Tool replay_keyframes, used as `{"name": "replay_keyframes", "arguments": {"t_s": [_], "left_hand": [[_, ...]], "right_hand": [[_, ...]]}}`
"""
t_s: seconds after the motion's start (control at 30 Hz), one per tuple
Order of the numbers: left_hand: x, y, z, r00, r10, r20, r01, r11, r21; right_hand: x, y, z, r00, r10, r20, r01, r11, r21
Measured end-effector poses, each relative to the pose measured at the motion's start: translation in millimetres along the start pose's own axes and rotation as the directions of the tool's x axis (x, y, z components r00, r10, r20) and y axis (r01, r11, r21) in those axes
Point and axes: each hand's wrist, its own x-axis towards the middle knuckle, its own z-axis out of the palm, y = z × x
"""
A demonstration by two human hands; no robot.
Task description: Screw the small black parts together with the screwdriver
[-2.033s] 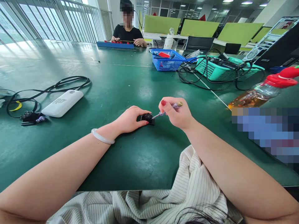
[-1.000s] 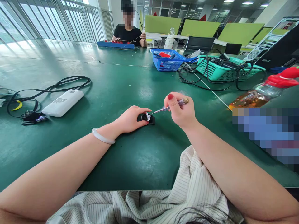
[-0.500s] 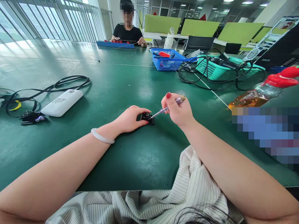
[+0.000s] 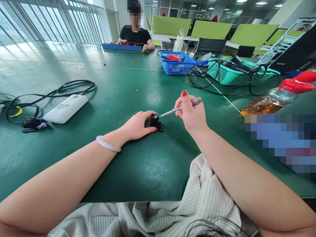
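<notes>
My left hand (image 4: pixel 139 125) grips a small black part with a flat square base (image 4: pixel 155 123), thumb low and fingers behind its top, on the green table. What kind of part this is I cannot make out. In my right hand (image 4: pixel 194 113) is a screwdriver (image 4: pixel 170 112) with a clear handle, held like a pen. Its thin shaft points left, and the tip is at the upper right side of the black part; whether it touches I cannot tell.
Left on the table (image 4: pixel 118 82) lie a white power bank (image 4: pixel 66 109) and a looped black cable (image 4: pixel 61 89). Further back are a blue basket (image 4: pixel 176 67) and a turquoise basket (image 4: pixel 222 74) with cables. A red-capped bottle (image 4: pixel 274 97) lies right. A person (image 4: pixel 135 34) sits opposite.
My right hand has risen slightly to the right, taking the screwdriver tip from the lower part of the black piece to its top. The left fingers have shifted, showing more of it.
</notes>
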Motion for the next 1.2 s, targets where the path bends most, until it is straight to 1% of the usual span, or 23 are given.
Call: {"name": "replay_keyframes", "arguments": {"t_s": [0.17, 0.27, 0.37, 0.5, 0.6, 0.77, 0.87, 0.97, 1.13, 1.2], "left_hand": [[-0.6, 1.7, -0.7, 1.0, -0.009, 0.0, 0.009, 1.0, 0.001], [-0.8, 2.9, -1.5, 1.0, -0.005, 0.019, 0.005, 1.0, 0.001], [-0.7, 2.6, -1.3, 0.999, -0.002, 0.038, 0.003, 1.0, -0.003], [-0.7, 0.7, 0.2, 1.0, -0.004, 0.027, 0.005, 1.0, -0.009], [-1.1, 0.9, 0.7, 1.0, 0.01, 0.019, -0.009, 1.0, -0.022], [-1.9, 2.8, -0.6, 0.998, 0.053, 0.017, -0.053, 0.999, -0.009], [-2.1, 2.5, -1.6, 0.997, 0.079, 0.022, -0.079, 0.997, -0.011], [-2.2, 1.7, -2.2, 0.996, 0.082, 0.026, -0.082, 0.997, -0.001], [-1.7, 2.1, -2.6, 0.997, 0.075, 0.031, -0.076, 0.997, 0.006], [-1.4, 2.4, -2.8, 0.996, 0.075, 0.038, -0.076, 0.997, 0.008]], "right_hand": [[2.0, 2.2, -0.7, 0.999, 0.012, -0.05, -0.012, 1.0, -0.009], [2.6, 2.5, -0.7, 0.997, 0.024, -0.071, -0.025, 0.999, -0.02], [2.5, 1.5, -0.1, 0.997, 0.046, -0.056, -0.049, 0.997, -0.064], [1.8, 0.2, 0.9, 0.998, 0.06, -0.013, -0.061, 0.988, -0.143], [1.5, -0.3, 1.1, 0.999, 0.047, 0.002, -0.046, 0.987, -0.155], [1.5, -5.0, -0.8, 0.996, -0.028, -0.084, 0.015, 0.988, -0.151], [0.6, -8.7, -1.7, 0.994, -0.035, -0.101, 0.019, 0.987, -0.161], [-0.4, -10.2, -1.2, 0.997, -0.026, -0.067, 0.013, 0.982, -0.188], [-1.1, -8.6, 1.3, 0.992, 0.074, 0.097, -0.046, 0.963, -0.266], [-1.8, -8.3, 2.1, 0.989, 0.076, 0.127, -0.037, 0.958, -0.284]]}}
